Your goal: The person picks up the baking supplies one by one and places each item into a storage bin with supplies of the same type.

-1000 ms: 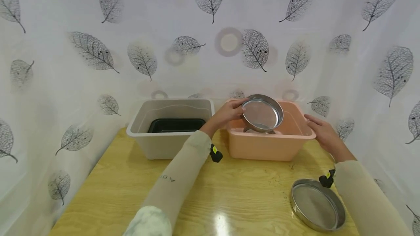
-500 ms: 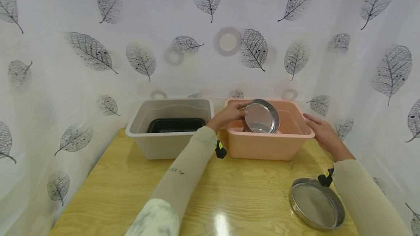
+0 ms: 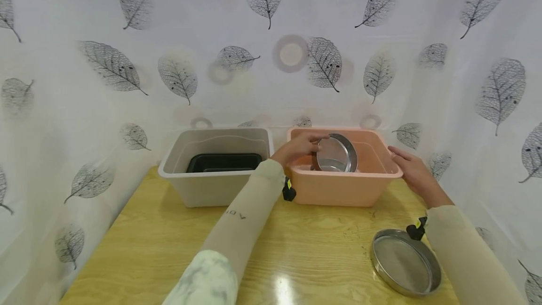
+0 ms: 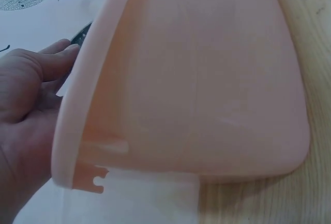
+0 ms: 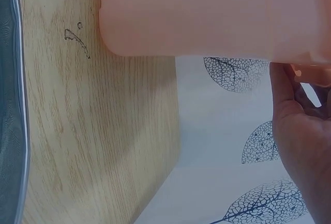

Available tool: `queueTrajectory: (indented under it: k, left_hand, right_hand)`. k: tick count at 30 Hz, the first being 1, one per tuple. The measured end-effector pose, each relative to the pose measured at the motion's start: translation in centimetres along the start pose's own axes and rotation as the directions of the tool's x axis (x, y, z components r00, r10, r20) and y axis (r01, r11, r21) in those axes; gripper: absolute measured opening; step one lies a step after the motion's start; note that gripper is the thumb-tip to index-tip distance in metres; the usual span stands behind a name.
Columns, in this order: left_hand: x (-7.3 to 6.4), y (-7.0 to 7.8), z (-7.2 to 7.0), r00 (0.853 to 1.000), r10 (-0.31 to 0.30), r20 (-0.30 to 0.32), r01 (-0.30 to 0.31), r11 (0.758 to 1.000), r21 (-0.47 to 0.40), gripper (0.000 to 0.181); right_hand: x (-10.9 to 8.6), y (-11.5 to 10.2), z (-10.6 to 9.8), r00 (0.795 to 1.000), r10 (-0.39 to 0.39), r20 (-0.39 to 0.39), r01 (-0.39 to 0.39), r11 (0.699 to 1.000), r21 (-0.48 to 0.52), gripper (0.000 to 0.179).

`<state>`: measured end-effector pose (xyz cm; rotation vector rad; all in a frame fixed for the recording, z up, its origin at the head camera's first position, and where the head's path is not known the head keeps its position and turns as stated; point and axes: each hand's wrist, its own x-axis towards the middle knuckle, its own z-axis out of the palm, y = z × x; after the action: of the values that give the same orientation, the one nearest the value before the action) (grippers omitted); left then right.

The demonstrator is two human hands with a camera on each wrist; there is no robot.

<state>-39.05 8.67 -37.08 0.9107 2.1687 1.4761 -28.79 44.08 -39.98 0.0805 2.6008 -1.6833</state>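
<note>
In the head view my left hand (image 3: 298, 147) holds a round metal sieve (image 3: 332, 153) by its left rim. The sieve is tilted, mesh facing me, and stands partly inside the pink plastic bin (image 3: 347, 175), whose front wall hides its lower edge. In the left wrist view the bin's wall covers most of the sieve and the fingertips. My right hand (image 3: 416, 176) grips the bin's right rim; the right wrist view shows that hand's thumb and fingers (image 5: 282, 87) around the rim. A second metal sieve (image 3: 402, 263) lies on the table below my right wrist.
Left of the pink bin stands a grey-white bin (image 3: 216, 187) with a black tray (image 3: 224, 161) inside. Both rest toward the back of the wooden table (image 3: 313, 248). Behind the table hangs a white curtain (image 3: 237, 93) printed with leaves.
My left hand has moved slightly right and down, lowering the sieve deeper into the pink bin and tipping it more upright. My right hand keeps its place on the rim.
</note>
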Motion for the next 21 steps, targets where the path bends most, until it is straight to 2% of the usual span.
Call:
queueTrajectory:
  k: [6,12,17,21]
  left_hand:
    - [0.5,-0.2,0.4,0.999,-0.022,0.039,0.023,0.999,-0.03,0.052]
    - [0.9,-0.4,0.9,0.995,-0.033,0.094,0.035,0.999,-0.022,0.054]
    - [1.5,-0.9,1.5,0.993,-0.018,0.116,0.013,0.999,0.047,0.056]
    - [1.8,-1.0,1.8,0.994,-0.009,0.105,-0.004,0.993,0.121,0.059]
  right_hand:
    - [0.1,-0.1,0.1,1.0,0.015,-0.002,-0.015,1.0,-0.013,0.072]
    - [0.1,-0.1,0.2,1.0,0.026,-0.009,-0.026,1.0,-0.008,0.07]
    - [-0.1,-0.1,0.0,1.0,0.019,-0.012,-0.019,1.0,-0.009,0.071]
    - [-0.2,-0.1,0.0,1.0,0.002,-0.019,-0.002,1.0,-0.01,0.072]
